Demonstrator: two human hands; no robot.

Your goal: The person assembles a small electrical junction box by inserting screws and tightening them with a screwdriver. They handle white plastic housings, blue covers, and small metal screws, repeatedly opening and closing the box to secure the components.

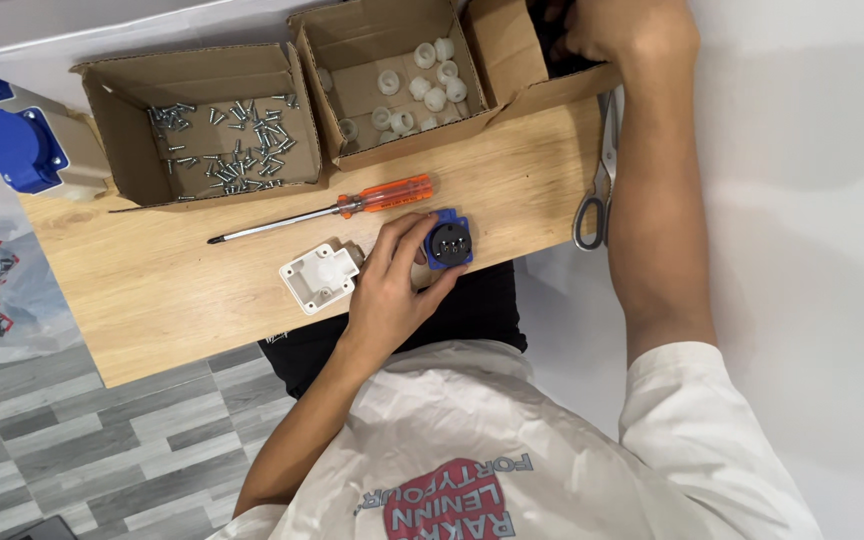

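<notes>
Assembly looks barely begun: your blue socket insert (448,241) sits separate at bench (152,290) centre, white housing base (319,275) just beside it at 9 o'clock, unjoined. Screwdriver (322,210) lies untouched; the screws (227,145) are in their box at 11 o'clock.

Your left hand (392,280) curls half-closed around the insert, fingertips pinching its edges. Your right hand (622,30) reaches into the box at 1 o'clock; its grip is hidden.

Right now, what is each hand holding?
Left hand: closed on the blue socket insert.
Right hand: inside a cardboard box; its grip cannot be told.
</notes>
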